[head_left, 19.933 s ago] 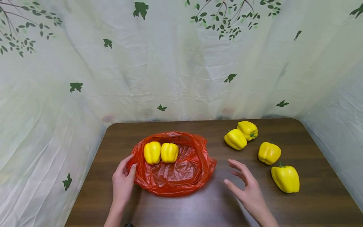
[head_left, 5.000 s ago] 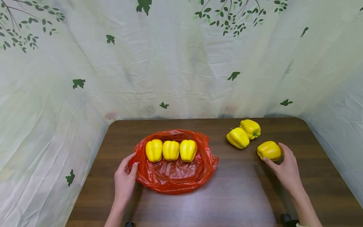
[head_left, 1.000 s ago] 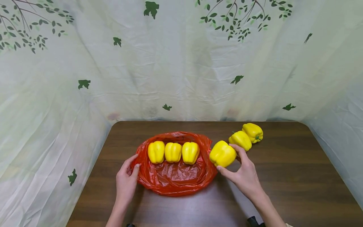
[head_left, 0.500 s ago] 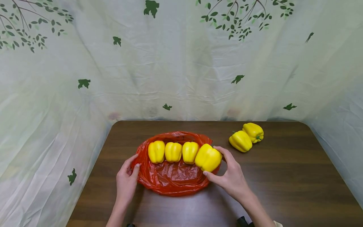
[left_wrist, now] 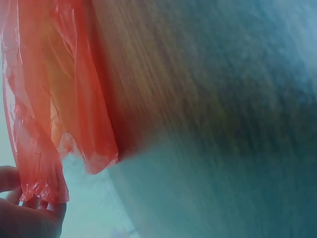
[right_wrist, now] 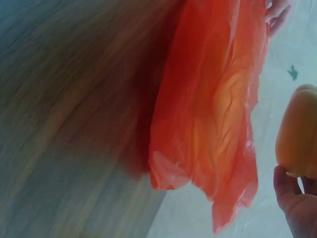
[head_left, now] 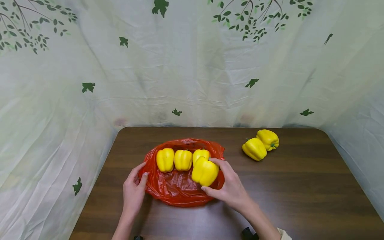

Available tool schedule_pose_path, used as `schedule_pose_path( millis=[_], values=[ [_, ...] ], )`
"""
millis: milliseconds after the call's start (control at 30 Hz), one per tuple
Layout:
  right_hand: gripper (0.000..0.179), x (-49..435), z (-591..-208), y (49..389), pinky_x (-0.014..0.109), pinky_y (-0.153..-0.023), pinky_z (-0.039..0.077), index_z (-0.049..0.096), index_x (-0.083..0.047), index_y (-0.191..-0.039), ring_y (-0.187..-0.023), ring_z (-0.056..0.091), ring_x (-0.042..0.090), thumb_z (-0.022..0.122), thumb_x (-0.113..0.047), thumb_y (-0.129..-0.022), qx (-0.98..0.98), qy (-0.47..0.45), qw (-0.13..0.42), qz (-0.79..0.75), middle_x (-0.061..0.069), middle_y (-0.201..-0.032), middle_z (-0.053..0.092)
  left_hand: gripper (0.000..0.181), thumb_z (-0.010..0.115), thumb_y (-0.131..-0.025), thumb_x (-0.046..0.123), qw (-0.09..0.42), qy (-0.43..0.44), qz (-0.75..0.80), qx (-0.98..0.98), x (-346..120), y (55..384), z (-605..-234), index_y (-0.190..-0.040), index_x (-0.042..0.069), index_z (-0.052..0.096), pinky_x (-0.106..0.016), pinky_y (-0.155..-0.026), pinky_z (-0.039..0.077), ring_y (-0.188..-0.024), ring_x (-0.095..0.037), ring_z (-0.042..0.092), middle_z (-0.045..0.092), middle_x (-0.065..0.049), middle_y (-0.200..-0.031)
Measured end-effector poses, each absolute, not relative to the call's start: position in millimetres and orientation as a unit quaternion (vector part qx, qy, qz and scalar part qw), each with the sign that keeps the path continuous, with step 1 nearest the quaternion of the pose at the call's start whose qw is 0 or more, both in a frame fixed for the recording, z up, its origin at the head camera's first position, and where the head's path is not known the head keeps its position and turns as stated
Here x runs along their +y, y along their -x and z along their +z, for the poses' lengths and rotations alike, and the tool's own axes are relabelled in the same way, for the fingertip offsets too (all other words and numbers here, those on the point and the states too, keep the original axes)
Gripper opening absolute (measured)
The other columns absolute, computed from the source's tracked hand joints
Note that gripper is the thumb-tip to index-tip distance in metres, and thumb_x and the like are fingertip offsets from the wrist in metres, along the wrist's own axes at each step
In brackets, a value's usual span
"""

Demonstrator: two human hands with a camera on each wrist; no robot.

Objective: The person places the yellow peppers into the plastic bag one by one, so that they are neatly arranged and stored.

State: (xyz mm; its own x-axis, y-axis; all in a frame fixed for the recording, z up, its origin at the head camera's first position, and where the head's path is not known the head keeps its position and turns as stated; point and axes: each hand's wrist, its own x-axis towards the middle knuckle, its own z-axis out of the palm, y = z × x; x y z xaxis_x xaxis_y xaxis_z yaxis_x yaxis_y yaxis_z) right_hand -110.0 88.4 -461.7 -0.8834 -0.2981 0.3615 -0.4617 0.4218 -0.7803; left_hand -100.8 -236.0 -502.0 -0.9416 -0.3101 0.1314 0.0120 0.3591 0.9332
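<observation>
A red plastic bag lies spread on the table with its mouth facing up. My left hand pinches its left rim; the left wrist view shows the fingers at the bag's edge. Thumb and fingers of my right hand grip a yellow bell pepper over the right part of the bag. In the right wrist view this held pepper appears above the level of the rim. Inside the bag sit three more peppers in a row: left, middle and right, the last partly hidden by the held one.
Two yellow bell peppers, one nearer and one behind it, lie together at the back right of the brown wooden table. A pale curtain with leaf prints hangs behind the table and along both sides.
Over the last second my right hand has carried the pepper leftward, from beside the bag to over it. Earlier, a third pepper joined the two in the bag. The left hand stays at the rim.
</observation>
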Motion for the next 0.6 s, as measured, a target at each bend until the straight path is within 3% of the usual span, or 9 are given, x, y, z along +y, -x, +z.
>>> schedule_pose_path(
  millis=[333, 600],
  values=[
    [0.079, 64, -461, 115, 0.043, -0.096, 0.049, 0.047, -0.024, -0.138, -0.115, 0.047, 0.008, 0.088, -0.034, -0.071, -0.829, -0.267, 0.065, 0.488, -0.012, -0.131, 0.050, 0.038, 0.059, -0.098, 0.008, 0.146, -0.091, -0.560, -0.810, -236, 100, -500, -0.135, 0.017, 0.059, -0.013, -0.082, 0.050, -0.112, -0.024, 0.060, 0.057, -0.006, -0.135],
    [0.078, 47, -461, 117, 0.041, -0.097, 0.048, 0.044, -0.033, -0.137, -0.118, 0.045, 0.008, 0.087, -0.032, -0.072, -0.821, -0.284, 0.038, 0.493, -0.014, -0.131, 0.047, 0.037, 0.059, -0.098, 0.008, 0.144, -0.092, -0.560, -0.810, -235, 101, -501, -0.134, 0.017, 0.059, -0.014, -0.081, 0.051, -0.110, -0.023, 0.060, 0.058, -0.006, -0.134]
  ],
)
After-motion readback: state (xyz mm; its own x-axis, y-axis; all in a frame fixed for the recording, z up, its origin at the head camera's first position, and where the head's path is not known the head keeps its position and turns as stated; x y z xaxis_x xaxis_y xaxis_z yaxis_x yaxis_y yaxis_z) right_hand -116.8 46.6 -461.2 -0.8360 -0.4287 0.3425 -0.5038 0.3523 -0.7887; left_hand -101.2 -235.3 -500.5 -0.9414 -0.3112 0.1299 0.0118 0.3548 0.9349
